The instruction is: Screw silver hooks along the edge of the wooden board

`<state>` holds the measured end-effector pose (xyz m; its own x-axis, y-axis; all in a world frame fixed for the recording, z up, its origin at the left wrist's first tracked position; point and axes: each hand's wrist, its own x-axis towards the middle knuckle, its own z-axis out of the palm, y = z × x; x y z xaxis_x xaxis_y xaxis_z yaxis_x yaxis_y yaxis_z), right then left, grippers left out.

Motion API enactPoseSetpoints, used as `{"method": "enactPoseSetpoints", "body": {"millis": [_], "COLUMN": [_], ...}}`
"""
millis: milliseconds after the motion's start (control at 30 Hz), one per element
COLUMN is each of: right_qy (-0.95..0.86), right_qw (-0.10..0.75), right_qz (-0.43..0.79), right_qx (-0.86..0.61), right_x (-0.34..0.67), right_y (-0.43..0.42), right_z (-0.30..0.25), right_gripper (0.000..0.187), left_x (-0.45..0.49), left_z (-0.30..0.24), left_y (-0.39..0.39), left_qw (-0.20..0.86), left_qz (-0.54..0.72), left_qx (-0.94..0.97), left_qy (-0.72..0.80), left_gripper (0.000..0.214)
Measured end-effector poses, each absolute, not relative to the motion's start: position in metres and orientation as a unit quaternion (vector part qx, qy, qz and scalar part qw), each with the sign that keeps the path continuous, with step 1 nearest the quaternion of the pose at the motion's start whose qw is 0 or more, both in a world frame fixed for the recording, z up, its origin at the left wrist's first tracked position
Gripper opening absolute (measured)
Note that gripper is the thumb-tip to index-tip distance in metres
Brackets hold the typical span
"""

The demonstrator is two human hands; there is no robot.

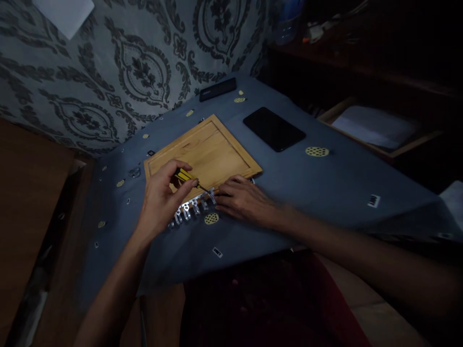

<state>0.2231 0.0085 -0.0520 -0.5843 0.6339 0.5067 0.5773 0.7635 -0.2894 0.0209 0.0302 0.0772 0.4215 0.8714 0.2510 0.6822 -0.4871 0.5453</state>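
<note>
Although small white labels point(217, 252) mark the blue cloth point(289, 188), their lettering is too small for me to read; my left hand point(161, 193) grips a screwdriver point(185, 177), its handle yellow and black, its thin shaft slanting down to the right end of a shiny metal hook strip point(196, 207); that strip lies along the near edge of a honey-brown wooden board point(213, 149); my right hand point(246, 200) rests beside the shaft, though I cannot tell whether its fingers pinch anything; the screwdriver's tip is hard to make out.
</note>
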Motion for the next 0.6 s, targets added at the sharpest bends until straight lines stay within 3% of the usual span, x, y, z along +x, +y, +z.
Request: {"method": "enactPoseSetpoints", "body": {"millis": [600], "right_qy": [-0.893], "right_qw": [0.303], "right_qz": [0.032], "right_qx": [-0.333], "right_x": [0.2238], "right_y": [0.0089], "right_z": [-0.0513], "right_gripper": [0.018], "left_x": [0.0170], "left_z": [0.0681], "left_y": [0.0259], "left_qw": [0.156], "left_qz": [0.265], "left_qx": [0.857], "left_qy": [0.414], "left_gripper": [0.030]}}
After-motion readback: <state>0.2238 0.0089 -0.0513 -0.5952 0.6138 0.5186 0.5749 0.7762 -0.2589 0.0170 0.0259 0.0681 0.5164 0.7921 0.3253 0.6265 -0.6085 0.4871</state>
